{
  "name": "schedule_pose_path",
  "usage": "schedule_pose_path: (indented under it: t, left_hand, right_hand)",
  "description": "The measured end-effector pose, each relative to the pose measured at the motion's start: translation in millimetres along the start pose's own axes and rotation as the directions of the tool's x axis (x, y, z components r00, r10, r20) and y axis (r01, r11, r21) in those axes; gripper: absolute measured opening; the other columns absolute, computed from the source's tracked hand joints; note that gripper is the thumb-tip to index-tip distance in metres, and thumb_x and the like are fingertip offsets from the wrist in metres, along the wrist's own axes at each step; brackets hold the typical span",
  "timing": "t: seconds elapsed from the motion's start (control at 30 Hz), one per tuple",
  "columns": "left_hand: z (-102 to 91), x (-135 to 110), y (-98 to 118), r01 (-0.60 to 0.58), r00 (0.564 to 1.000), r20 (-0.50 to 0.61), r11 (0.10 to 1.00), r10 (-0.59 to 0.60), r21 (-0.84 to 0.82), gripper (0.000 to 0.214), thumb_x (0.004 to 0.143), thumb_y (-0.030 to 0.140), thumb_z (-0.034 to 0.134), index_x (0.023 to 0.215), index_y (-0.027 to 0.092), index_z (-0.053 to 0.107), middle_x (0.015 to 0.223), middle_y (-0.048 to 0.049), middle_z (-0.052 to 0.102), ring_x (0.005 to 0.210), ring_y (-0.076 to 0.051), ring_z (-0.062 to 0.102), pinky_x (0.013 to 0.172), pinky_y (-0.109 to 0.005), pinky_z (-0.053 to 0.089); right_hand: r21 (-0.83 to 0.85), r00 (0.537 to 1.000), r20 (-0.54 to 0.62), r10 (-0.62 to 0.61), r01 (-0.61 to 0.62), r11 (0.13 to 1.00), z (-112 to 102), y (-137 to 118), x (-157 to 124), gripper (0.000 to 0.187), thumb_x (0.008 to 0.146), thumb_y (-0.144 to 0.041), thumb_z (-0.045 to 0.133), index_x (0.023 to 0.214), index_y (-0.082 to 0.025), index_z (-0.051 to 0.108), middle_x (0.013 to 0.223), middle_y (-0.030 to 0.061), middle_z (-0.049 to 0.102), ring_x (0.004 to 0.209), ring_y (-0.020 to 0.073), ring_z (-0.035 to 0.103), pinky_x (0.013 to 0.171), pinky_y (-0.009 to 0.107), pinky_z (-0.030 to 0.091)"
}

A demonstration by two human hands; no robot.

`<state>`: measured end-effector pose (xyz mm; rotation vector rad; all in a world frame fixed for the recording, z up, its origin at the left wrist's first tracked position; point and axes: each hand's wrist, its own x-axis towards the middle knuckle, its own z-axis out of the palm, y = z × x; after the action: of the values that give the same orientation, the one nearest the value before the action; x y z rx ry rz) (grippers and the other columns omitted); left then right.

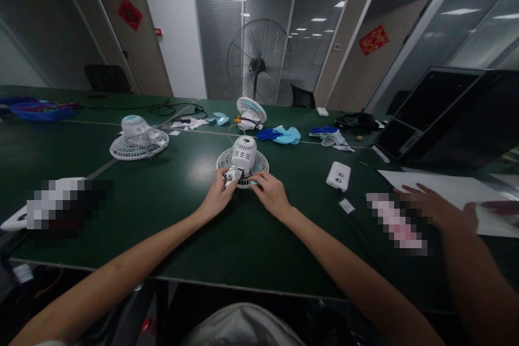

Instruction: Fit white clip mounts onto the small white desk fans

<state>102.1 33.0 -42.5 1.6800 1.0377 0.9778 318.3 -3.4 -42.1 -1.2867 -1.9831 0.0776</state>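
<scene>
A small white fan (245,154) lies face down on the green table in front of me, its motor housing upward and its round grille beneath. My left hand (219,193) is closed on a white bracket-like part (232,174) at the near side of the fan. At the near right edge of the grille, my right hand (271,190) is in a pinch, fingertips close to a dark wire and a small light blue spot. What those fingertips hold is too small to make out.
Another white fan (139,140) lies left; a third fan (251,113) stands behind. Light blue blades (287,135) and blue gloves (267,134) lie beyond. A white power bank (338,175) is at right, near another person's hand (430,205) on white sheets. A black case (438,113) stands far right.
</scene>
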Motion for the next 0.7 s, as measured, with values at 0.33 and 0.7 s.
schedule_pose_path:
  t: [0.33, 0.7]
  left_hand:
    - [3.2, -5, -2, 0.038, 0.993, 0.115, 0.939, 0.002, -0.341, 0.052, 0.097, 0.048, 0.061, 0.131, 0.024, 0.03, 0.083, 0.0055, 0.05, 0.056, -0.007, 0.043, 0.053, -0.021, 0.035]
    - [1.2, -5, -6, -0.036, 0.995, 0.08, 0.958, 0.062, -0.284, 0.041, 0.098, 0.052, 0.059, 0.112, 0.022, 0.036, 0.086, 0.0012, 0.062, 0.055, -0.008, 0.048, 0.052, -0.022, 0.035]
  right_hand:
    - [0.466, 0.955, -0.173, 0.242, -0.138, 0.874, 10, -6, 20, 0.031, 0.089, -0.052, 0.075, 0.104, -0.026, 0.071, 0.103, 0.0058, 0.068, 0.087, 0.0232, 0.067, 0.061, 0.032, 0.06]
    - [0.598, 0.882, -0.223, 0.415, -0.212, 0.773, 34, -22, 23, 0.031, 0.087, -0.051, 0.075, 0.101, -0.025, 0.066, 0.108, 0.0089, 0.066, 0.101, 0.0294, 0.068, 0.077, 0.042, 0.064]
